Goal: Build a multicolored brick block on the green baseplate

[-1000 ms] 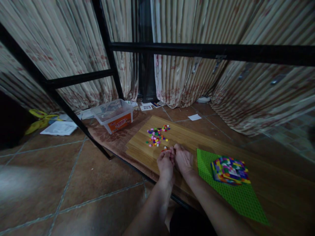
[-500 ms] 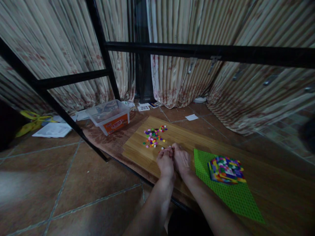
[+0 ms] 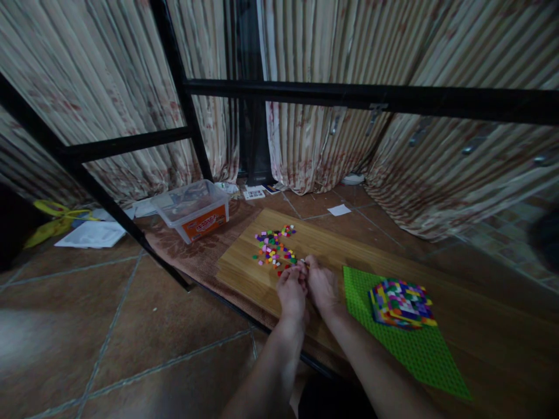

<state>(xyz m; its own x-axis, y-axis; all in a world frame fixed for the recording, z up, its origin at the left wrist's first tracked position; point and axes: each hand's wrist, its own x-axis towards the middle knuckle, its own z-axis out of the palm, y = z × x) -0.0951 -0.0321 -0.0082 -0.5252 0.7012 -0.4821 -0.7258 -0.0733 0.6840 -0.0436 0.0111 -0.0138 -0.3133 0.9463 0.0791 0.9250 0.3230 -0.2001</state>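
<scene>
My left hand (image 3: pixel 292 291) and my right hand (image 3: pixel 322 283) meet over the wooden board, fingertips curled together. Both are closed; what sits between the fingers is too small to name, though a pale speck shows at the tips. Just beyond them lies a loose scatter of small coloured bricks (image 3: pixel 271 247). To the right of my right hand is a green studded baseplate (image 3: pixel 406 355). A low, many-coloured block of stacked bricks (image 3: pixel 402 302) stands on its upper part, apart from both hands.
The wooden board (image 3: pixel 244 279) rests on a brown patterned cloth (image 3: pixel 186 256). A clear plastic tub (image 3: pixel 192 212) with an orange label stands at the left. Black metal bars (image 3: pixel 349 93) cross in front of striped curtains (image 3: pixel 314 145). A white paper (image 3: pixel 339 210) lies on the floor.
More loose bricks, among them red ones, show beside my left fingertips. My hands stay together in almost the same place, and the view has shifted slightly.
</scene>
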